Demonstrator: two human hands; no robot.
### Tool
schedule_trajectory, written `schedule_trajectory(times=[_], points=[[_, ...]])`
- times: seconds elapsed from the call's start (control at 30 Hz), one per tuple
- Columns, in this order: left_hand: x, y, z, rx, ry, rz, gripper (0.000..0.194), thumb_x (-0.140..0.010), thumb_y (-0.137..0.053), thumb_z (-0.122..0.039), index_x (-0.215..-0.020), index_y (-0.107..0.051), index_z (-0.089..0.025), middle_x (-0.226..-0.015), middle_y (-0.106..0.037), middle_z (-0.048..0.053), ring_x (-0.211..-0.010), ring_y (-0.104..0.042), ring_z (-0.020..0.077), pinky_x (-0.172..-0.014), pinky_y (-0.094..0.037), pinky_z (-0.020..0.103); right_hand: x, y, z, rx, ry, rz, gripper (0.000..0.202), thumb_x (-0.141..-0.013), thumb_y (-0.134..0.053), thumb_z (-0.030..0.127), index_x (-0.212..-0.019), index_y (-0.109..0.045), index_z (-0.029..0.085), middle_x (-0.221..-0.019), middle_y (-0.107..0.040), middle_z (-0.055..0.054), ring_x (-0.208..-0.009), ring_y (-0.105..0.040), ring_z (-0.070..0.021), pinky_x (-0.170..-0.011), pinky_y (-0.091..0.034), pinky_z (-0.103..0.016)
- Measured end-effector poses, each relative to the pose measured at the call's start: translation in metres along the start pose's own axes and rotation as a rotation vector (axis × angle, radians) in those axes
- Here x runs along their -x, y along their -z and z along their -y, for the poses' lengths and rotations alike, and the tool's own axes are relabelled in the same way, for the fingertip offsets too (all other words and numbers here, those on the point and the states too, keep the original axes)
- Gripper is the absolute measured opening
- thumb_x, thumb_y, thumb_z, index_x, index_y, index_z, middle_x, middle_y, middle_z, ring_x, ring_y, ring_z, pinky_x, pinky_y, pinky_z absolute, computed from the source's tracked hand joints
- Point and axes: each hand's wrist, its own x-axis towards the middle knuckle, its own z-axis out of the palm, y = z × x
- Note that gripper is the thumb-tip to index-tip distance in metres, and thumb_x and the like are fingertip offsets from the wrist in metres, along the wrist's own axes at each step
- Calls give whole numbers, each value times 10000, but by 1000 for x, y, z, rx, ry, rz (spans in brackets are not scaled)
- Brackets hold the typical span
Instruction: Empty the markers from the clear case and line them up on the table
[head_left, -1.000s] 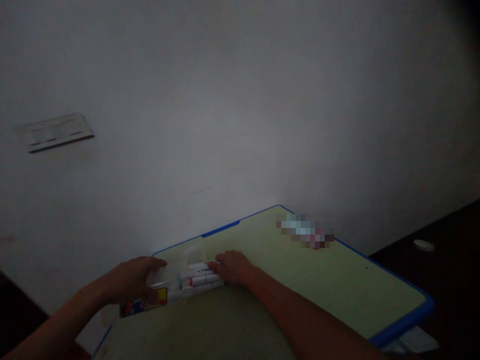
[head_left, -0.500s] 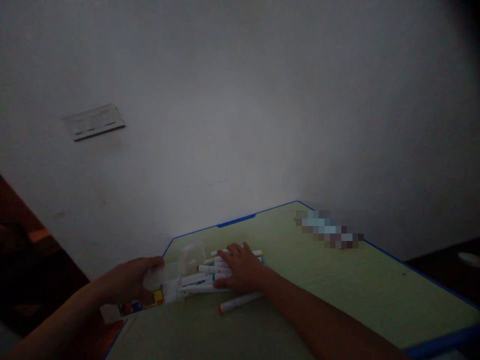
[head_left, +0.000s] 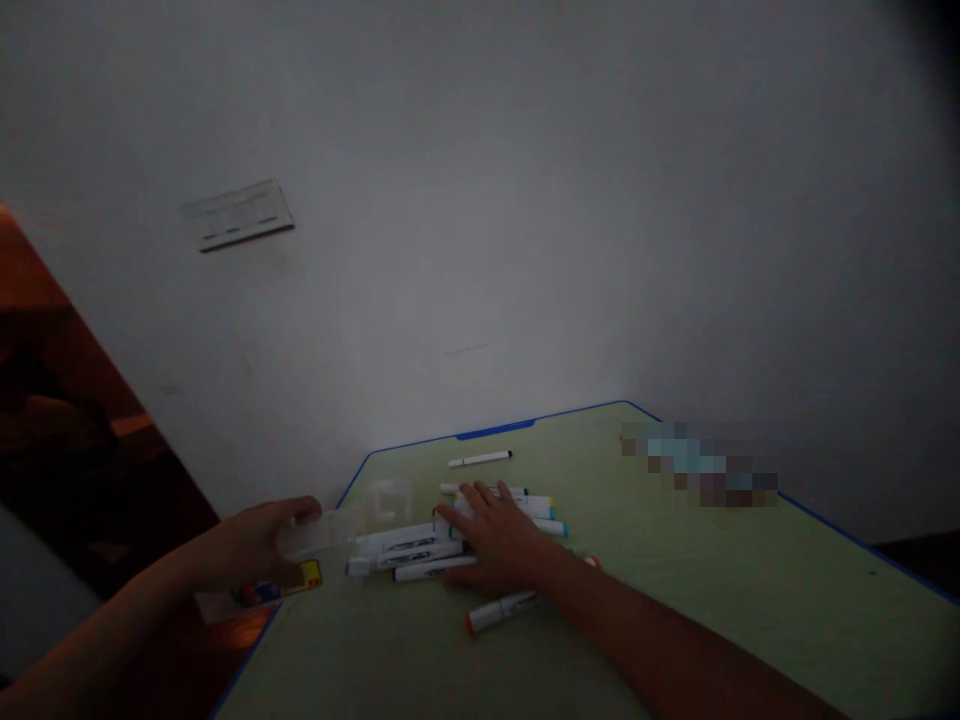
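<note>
My left hand grips a clear plastic case with a colourful label, over the table's left edge. Its lid hangs open toward the table. Several white markers lie at the case's mouth; whether their ends are inside, I cannot tell. My right hand rests palm down with spread fingers on a pile of white markers, hiding part of them. One marker with an orange-red end lies nearer me, partly under my right wrist. A thin marker with a black end lies apart, farther back.
The pale green table has a blue edge and stands by a grey wall. A blurred-out object lies at its right back edge. A flat panel is on the wall at left.
The view has shifted, so most things appear farther right. Markers under my right hand have spread, and the black-ended one now shows apart at the back. My left hand still holds the case.
</note>
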Motion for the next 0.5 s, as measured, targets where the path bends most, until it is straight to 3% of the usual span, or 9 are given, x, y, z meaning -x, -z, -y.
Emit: schedule_trajectory(times=[0.1, 0.23, 0.4, 0.5], points=[[0, -6, -11, 90, 1, 50, 629, -590, -608, -380, -1151, -396, -188, -1037, -553, 83, -829, -576, 230, -641, -471, 280, -3, 0, 6, 0, 72, 49, 671, -758, -401, 632, -1323, -291, 289, -1405, -253, -186, -1278, -228, -365, -976, -180, -620], [1, -6, -12, 133, 45, 74, 668, -576, -601, -392, -1168, -370, -183, -970, -566, 94, -647, -577, 218, -450, -446, 274, -2, -1, 5, 23, 43, 72, 569, -812, -366, 563, -1305, -337, 281, -1344, -360, -182, -1254, -280, -357, -961, -216, -618], [2, 5, 21, 35, 65, -21, 658, -588, -630, -380, -1159, -411, -136, -1055, -566, 88, -902, -559, 229, -740, -460, 273, 2, -3, -4, 76, -50, 31, 519, -828, -353, 520, -1279, -382, 264, -1298, -411, -187, -1229, -302, -385, -938, -229, -632], [1, 4, 39, 139, 45, -41, 599, -603, -649, -385, -1114, -437, -156, -1032, -586, 57, -936, -551, 223, -732, -460, 239, 2, -5, -4, 85, -93, 17, 512, -832, -355, 501, -1283, -372, 261, -1293, -412, -196, -1223, -307, -388, -935, -227, -633]])
